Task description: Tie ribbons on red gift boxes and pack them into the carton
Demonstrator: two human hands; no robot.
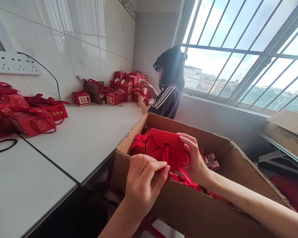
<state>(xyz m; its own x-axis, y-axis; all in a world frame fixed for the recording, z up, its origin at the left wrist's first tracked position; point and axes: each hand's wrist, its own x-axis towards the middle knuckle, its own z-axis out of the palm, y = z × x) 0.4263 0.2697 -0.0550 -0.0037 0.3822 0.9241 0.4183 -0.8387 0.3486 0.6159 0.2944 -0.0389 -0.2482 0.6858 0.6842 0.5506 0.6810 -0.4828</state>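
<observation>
Over the open cardboard carton [193,211] I hold a red gift box [154,142], tilted so that a panel with a dark round hole faces me. My right hand [195,158] grips its right side, fingers at the upper edge. A red ribbon [165,155] runs down from near the hole toward my left hand [145,177]. That hand is closed in a pinch at the ribbon's lower end; the fingertips partly hide it. Another red box [138,143] sits just left, inside the carton. More red boxes and ribbons lie below, partly covered by my hands.
A white table [99,125] stretches left, with red gift boxes [32,122] near its left end and several stacked red boxes [126,89] at the back. A person [167,96] handles boxes there. A black cable [49,162] crosses the table. Flattened cardboard [288,132] lies at right.
</observation>
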